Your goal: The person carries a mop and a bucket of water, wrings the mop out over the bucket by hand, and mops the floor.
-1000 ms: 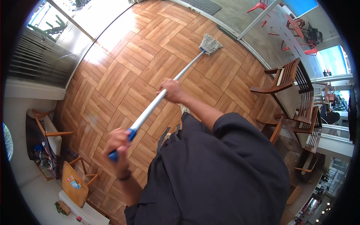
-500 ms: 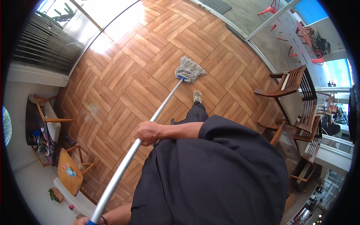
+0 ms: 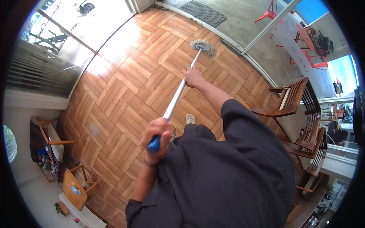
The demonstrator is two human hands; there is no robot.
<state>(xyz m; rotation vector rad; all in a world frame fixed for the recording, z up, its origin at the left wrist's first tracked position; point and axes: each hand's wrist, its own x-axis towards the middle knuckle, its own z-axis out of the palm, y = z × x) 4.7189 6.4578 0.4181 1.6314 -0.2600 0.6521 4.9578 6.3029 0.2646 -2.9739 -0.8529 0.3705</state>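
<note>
A string mop with a silver handle [image 3: 175,99] slants away from me across the wood-patterned floor [image 3: 125,110]. Its grey strand head [image 3: 205,48] lies on the floor near the far doorway. My left hand [image 3: 156,133] is closed round the top of the handle, just above the blue end grip [image 3: 153,144]. Further down the pole, my right hand [image 3: 193,76] grips it with the arm stretched forward. My shoe [image 3: 190,119] shows below the handle.
Brown wooden chairs [image 3: 289,99] line the right side. At left stand a wooden armchair [image 3: 53,133] and a small wooden table [image 3: 74,192]. Glass panels border the floor's far edges, with a dark mat [image 3: 203,13] beyond and red chairs [image 3: 313,62] outside.
The mop head has moved farther away and slightly right. My left hand has come up and forward from the lower left edge, and my right hand has reached far forward with the pole.
</note>
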